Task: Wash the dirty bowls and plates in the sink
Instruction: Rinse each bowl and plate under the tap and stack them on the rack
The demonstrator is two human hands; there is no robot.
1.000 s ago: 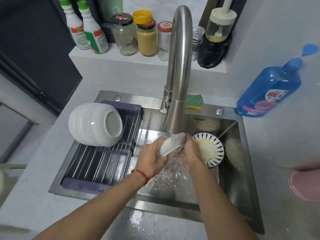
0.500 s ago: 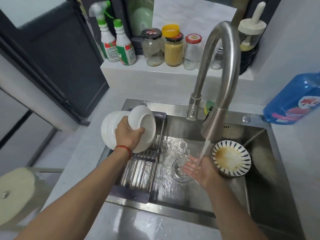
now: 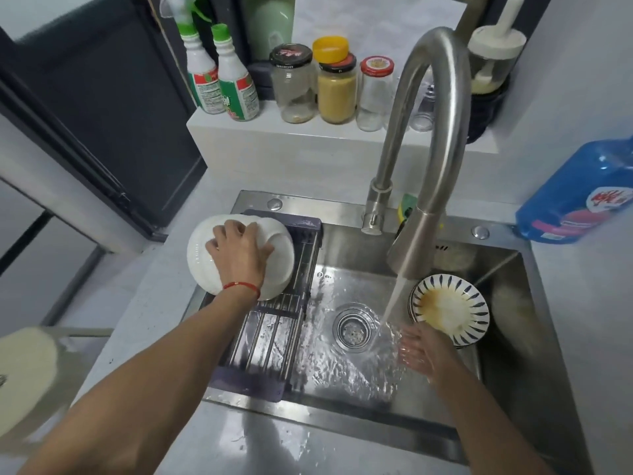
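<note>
Head cam looking down at the sink: far left on the counter there's a blurry pale round thing [image 3: 24, 378], can't really tell what it is. Next over, the left hand [image 3: 239, 255] is lying palm-down on the white bowls [image 3: 281, 265], fingers spread over the curved side, thumb out toward the right. Those bowls sit stacked and tipped on their side at the back end of the dark roll-up drying rack [image 3: 270, 341], which lies across the left part of the steel sink [image 3: 342, 245]. Up on the ledge behind: two green-capped bottles [image 3: 219, 77] and three jars [image 3: 334, 87]. The faucet [image 3: 431, 159] is running, its stream landing just right of the drain [image 3: 352, 327]. The right hand [image 3: 424, 351] is under the water, fingers straight and slightly apart, holding nothing. Just behind it, touching or nearly so, the dirty striped bowls [image 3: 448, 306] sit stacked in the basin, brown residue inside the top one. Far right on the counter lies a blue detergent bottle [image 3: 579, 197].
</note>
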